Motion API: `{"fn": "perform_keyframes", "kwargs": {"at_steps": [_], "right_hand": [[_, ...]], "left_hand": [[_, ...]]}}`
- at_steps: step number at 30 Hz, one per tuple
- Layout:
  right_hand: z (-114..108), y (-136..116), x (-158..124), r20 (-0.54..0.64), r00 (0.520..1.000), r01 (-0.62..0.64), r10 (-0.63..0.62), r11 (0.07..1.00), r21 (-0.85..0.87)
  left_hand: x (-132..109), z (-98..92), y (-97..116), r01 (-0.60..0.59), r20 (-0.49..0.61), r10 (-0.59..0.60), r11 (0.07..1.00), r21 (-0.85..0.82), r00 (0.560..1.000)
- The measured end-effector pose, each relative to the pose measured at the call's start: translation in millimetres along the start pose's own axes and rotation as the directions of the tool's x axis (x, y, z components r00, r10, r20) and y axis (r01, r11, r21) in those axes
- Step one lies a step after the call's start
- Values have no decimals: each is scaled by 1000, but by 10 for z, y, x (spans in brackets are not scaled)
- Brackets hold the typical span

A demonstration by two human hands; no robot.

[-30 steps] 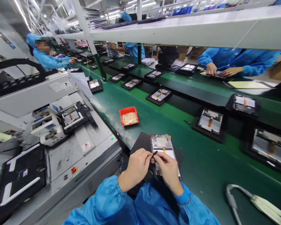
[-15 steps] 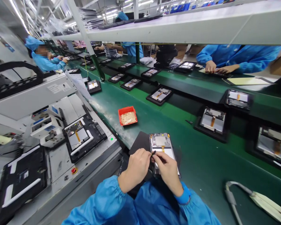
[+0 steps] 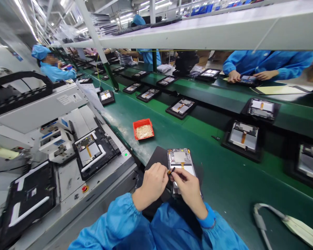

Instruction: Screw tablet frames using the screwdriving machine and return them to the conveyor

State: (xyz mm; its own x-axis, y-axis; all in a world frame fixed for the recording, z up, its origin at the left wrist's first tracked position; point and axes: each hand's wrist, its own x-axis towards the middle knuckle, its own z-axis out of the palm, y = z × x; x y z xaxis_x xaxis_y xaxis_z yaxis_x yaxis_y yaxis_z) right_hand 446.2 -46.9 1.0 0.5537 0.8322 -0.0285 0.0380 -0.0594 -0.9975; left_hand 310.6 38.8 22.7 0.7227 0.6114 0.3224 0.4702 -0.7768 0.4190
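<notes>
An opened tablet (image 3: pixel 181 160) with a bare circuit board lies on a dark mat (image 3: pixel 156 158) at the near edge of the green belt. My left hand (image 3: pixel 152 184) and my right hand (image 3: pixel 189 187) meet over its lower left corner. Both are closed in a pinch on a small black and orange strip (image 3: pixel 171 171), which looks like a flex cable. Blue sleeves cover both my forearms.
A red tray (image 3: pixel 143 129) of small parts sits on the green conveyor (image 3: pixel 224 180) beyond the tablet. Several opened tablets in black trays ride the belt. A grey machine (image 3: pixel 75 152) holding a tablet stands to the left. Other workers in blue sit across and at far left.
The machine's tray slid out toward me with its tablet. The tablets on the belt shifted slightly. My hands stayed pinched on the strip at the same spot.
</notes>
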Motion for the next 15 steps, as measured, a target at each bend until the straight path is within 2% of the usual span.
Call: {"fn": "perform_keyframes", "kwargs": {"at_steps": [3,5,6,8,10,12,15], "right_hand": [[-179,-46,54,46,998,-40,39,999,25],[-389,-72,78,103,992,-78,74,997,26],[-512,-81,78,118,990,-80,79,997,1],[-763,-94,40,88,996,-11,23,990,-138],[-974,-99,-56,41,991,130,-124,928,-350],[-1106,-88,-193,66,963,260,-262,830,-493],[-1155,-11,-398,187,924,381,-334,749,-543]], "left_hand": [[346,-97,-350,169,-116,-164,985,33,980],[730,-191,-686,361,-178,-335,922,139,925],[937,-235,-856,449,-161,-422,869,210,892],[1317,-288,-1150,482,-139,-462,842,241,876],[1583,-280,-1343,479,-100,-469,843,244,877],[1714,-229,-1443,458,-66,-456,858,230,887],[1704,-168,-1486,432,-56,-430,882,186,901]]}}
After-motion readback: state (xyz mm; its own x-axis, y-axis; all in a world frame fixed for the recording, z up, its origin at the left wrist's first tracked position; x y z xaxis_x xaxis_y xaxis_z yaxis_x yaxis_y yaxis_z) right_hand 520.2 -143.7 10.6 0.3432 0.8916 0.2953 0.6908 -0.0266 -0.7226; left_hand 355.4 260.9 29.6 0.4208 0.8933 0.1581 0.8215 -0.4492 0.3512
